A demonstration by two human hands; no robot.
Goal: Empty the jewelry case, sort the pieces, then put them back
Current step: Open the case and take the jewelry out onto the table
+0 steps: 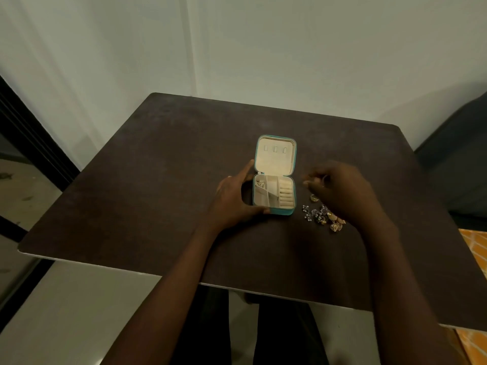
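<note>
Jewelry case [274, 192], teal, lid open, was set mid-table [158, 167], braced by spread left hand [232, 196]. Right hand [340, 191], fingers curled, grip undeterminable, was held above jewelry pile [322, 217].

I see my left hand [232, 196] spread open, index finger pointing far and thumb near; my right hand [340, 188] hovers blurred, fingers curled.

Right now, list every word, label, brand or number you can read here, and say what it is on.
None can be read.
Jewelry case: no brand or label shows on its teal edge or cream lining.
Jewelry pile on the table: pieces too small to show any engraving.
Orange patterned surface: only lines, no text.
</note>
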